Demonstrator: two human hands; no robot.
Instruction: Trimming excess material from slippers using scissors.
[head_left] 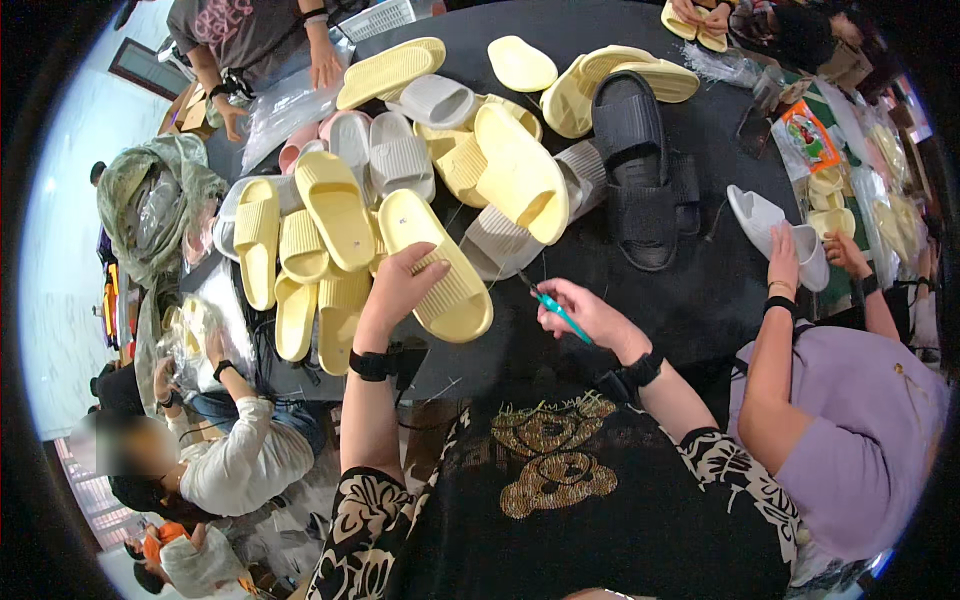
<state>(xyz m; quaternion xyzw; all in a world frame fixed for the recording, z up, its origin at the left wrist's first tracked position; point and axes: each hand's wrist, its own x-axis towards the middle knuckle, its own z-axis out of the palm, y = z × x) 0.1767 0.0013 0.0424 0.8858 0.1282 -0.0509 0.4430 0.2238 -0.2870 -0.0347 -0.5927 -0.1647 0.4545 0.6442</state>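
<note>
My left hand [405, 290] grips a pale yellow slipper [455, 298] by its ribbed strap, thumb on top. The slipper tilts over the near edge of the pile, its sole end toward me. My right hand [590, 320] is closed around a slim teal-handled tool [566, 318] with a thin dark tip. That tip points up and left, close to a grey slipper [500, 243]; I cannot tell its exact kind. Another yellow slipper [525, 175] lies across the pile just beyond. Fine loose threads show near the tool.
A black slipper [640, 215] lies to the right on the black table [590, 385]. More yellow, grey and pink slippers crowd the left and back. Co-workers surround the table; one on the right handles a white slipper [758, 215]. Clear plastic bags [292, 108] lie at the far left.
</note>
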